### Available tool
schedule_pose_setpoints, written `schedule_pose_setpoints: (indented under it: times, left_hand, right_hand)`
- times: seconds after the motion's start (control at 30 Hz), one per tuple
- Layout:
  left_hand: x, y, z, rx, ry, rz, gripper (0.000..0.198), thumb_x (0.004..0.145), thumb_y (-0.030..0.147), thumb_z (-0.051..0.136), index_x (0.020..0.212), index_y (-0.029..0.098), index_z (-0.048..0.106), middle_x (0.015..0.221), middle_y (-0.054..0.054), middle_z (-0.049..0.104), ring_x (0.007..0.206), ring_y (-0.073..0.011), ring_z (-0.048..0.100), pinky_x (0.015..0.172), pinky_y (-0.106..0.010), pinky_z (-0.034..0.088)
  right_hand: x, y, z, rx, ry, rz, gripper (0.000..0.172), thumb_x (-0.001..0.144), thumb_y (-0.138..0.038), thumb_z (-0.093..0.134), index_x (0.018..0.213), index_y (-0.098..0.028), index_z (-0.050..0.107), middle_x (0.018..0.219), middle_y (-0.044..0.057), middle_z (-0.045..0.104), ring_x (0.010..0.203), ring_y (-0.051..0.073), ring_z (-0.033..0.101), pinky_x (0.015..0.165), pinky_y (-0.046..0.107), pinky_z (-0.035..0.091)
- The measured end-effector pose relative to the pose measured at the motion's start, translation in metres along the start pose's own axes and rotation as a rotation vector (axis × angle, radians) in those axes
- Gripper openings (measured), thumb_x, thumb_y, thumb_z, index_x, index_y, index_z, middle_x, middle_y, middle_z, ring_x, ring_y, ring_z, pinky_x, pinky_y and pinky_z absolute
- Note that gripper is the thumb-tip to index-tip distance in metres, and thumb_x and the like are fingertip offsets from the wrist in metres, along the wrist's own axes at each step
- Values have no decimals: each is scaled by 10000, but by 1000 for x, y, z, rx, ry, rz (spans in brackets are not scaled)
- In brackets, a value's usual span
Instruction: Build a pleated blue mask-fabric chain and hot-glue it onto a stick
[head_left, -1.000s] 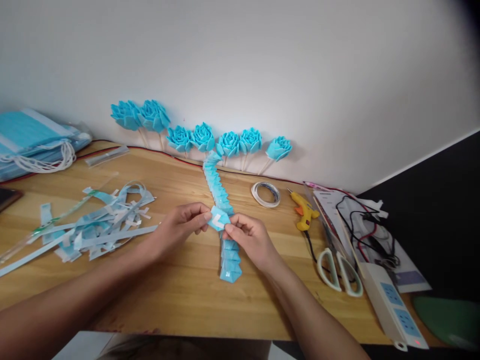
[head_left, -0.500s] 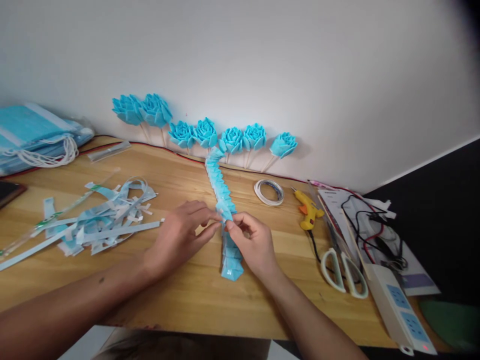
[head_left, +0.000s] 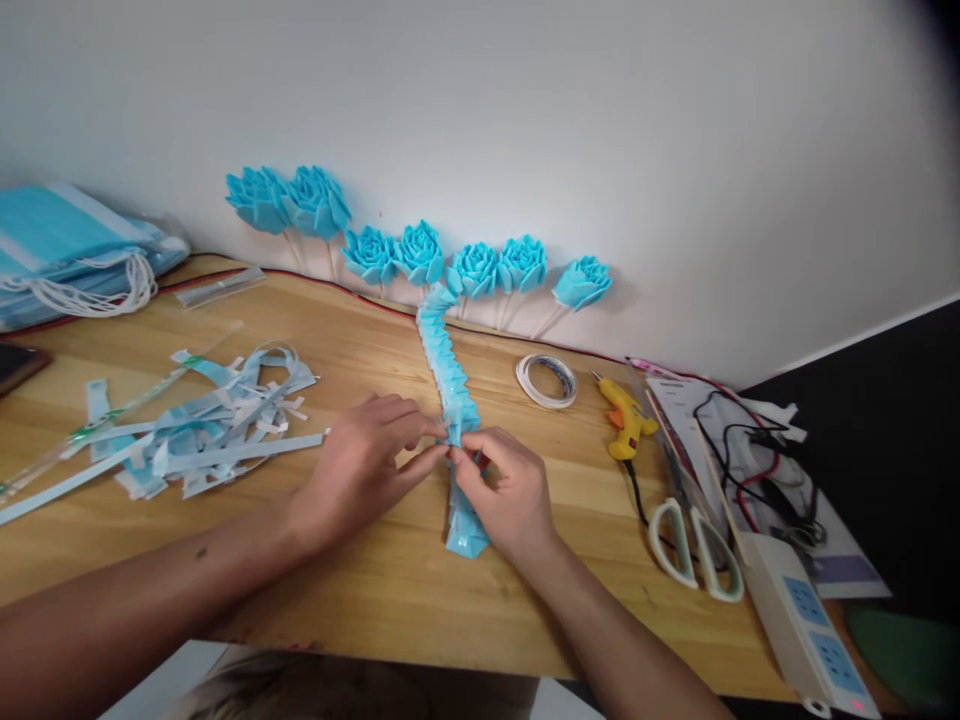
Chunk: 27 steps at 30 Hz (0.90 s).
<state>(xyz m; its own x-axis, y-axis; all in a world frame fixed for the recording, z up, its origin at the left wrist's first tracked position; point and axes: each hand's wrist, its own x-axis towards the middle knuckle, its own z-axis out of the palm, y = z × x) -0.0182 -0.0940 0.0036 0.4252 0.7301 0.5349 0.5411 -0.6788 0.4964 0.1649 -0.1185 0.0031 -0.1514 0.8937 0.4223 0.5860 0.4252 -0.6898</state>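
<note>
Left hand [head_left: 367,462] and right hand [head_left: 511,490], pinched narrow, hold a small folded light-blue piece [head_left: 454,431] over a pleated light-blue strip [head_left: 446,372] running toward the back edge of the desk [head_left: 337,600].

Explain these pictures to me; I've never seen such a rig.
There is no machine: these are a person's two bare hands, seen by one camera worn on the head, looking forward and down. The right hand pinches a small blue piece, partly hidden; the left hand reaches it too. Below them runs a row of folded blue pieces. On the wooden table, pale strips lie to the left, with stacked blue masks farther back. To the right are a roll of tape, a yellow glue gun, scissors and a power strip. Seven blue flowers on sticks stand by the wall.
</note>
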Motion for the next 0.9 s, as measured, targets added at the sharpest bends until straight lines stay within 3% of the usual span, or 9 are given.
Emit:
schedule_pose_setpoints:
  times: [0.57, 0.9]
  left_hand:
    - [0, 1, 3, 18, 0, 36, 73, 912, 202, 607, 874, 174, 663, 743, -9, 658, 702, -149, 592, 679, -296, 385]
    - [0, 4, 2, -33, -22, -13, 115, 881, 135, 550, 804, 180, 623, 675, 11, 596, 660, -137, 543, 669, -287, 384]
  right_hand:
    - [-3, 3, 1, -85, 6, -89, 170, 897, -174, 550, 763, -217, 644, 689, 16, 655, 644, 145, 575, 641, 278, 445]
    - [-3, 2, 1, -124, -7, -138, 168, 887, -157, 534, 772, -220, 639, 703, 26, 669, 653, 153, 583, 639, 286, 449]
